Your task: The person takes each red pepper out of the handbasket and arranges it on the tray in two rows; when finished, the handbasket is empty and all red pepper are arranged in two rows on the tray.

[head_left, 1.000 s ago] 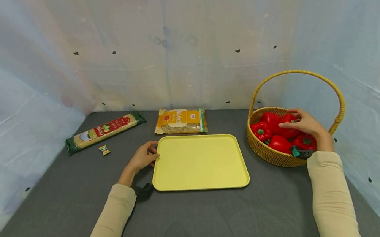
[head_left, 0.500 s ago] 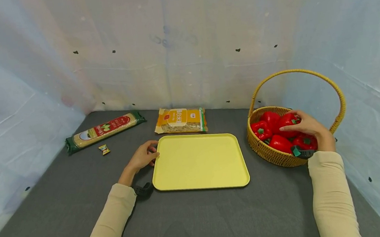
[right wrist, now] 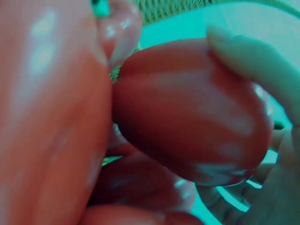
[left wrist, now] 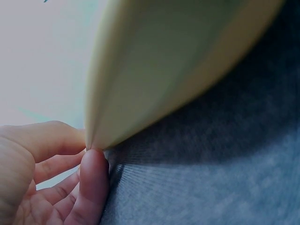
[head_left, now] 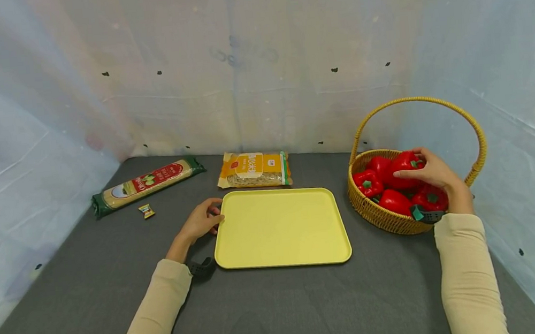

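My left hand [head_left: 200, 220] pinches the left rim of a yellow tray [head_left: 280, 229] that lies flat on the dark table. In the left wrist view its thumb [left wrist: 93, 180] and forefinger meet at the edge of the tray [left wrist: 154, 70]. Over at the right, my right hand [head_left: 434, 171] grips a red bell pepper [head_left: 400, 167] at the top of a wicker basket [head_left: 383, 222]. The right wrist view shows this bell pepper [right wrist: 187, 112] between thumb and fingers, partly raised above other red bell peppers [head_left: 394, 203]. Some fingertips are hidden behind it.
The basket's tall arched handle [head_left: 416, 100] rises above the right hand. Behind the tray lies an orange and clear packet of grain [head_left: 254, 171]. A long pasta packet [head_left: 149, 186] and a small wrapped candy [head_left: 146, 211] lie at the left. A pale curtain [head_left: 279, 85] surrounds the table.
My right hand has lifted the bell pepper slightly, and its fingers have closed further round it. The left hand and the tray have stayed where they were.
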Demonstrator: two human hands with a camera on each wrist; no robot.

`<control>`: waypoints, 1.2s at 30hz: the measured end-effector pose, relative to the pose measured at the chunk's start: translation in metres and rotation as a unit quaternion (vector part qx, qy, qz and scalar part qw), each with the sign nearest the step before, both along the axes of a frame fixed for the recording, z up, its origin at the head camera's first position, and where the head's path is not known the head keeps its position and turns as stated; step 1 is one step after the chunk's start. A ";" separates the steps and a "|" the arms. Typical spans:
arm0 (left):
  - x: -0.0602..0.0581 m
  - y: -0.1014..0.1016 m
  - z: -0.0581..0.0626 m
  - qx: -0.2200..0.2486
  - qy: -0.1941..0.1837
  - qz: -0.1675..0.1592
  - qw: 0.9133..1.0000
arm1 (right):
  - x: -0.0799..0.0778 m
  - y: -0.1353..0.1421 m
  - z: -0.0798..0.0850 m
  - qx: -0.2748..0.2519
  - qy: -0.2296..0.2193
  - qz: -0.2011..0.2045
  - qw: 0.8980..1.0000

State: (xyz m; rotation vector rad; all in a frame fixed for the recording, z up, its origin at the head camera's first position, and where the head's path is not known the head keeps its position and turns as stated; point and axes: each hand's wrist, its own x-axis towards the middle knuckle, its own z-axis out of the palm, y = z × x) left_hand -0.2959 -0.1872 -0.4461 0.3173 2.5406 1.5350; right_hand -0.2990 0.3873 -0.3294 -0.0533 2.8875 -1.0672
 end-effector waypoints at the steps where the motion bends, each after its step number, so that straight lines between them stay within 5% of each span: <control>1: 0.000 0.000 0.000 0.001 0.000 -0.001 1.000 | 0.001 -0.002 0.002 -0.002 0.011 -0.001 1.000; 9: 0.002 0.001 0.001 0.002 0.017 -0.005 1.000 | 0.005 -0.030 0.021 -0.036 0.100 0.005 0.994; 20: 0.000 0.001 -0.001 -0.001 0.003 0.007 1.000 | 0.013 -0.110 0.029 -0.112 0.187 0.039 0.975; 27: 0.001 0.001 0.000 -0.009 -0.001 0.014 1.000 | 0.030 -0.176 0.042 -0.152 0.204 0.097 0.962; 36: 0.001 0.002 -0.001 -0.002 -0.004 0.017 1.000 | 0.017 -0.238 0.026 -0.198 0.185 0.149 0.951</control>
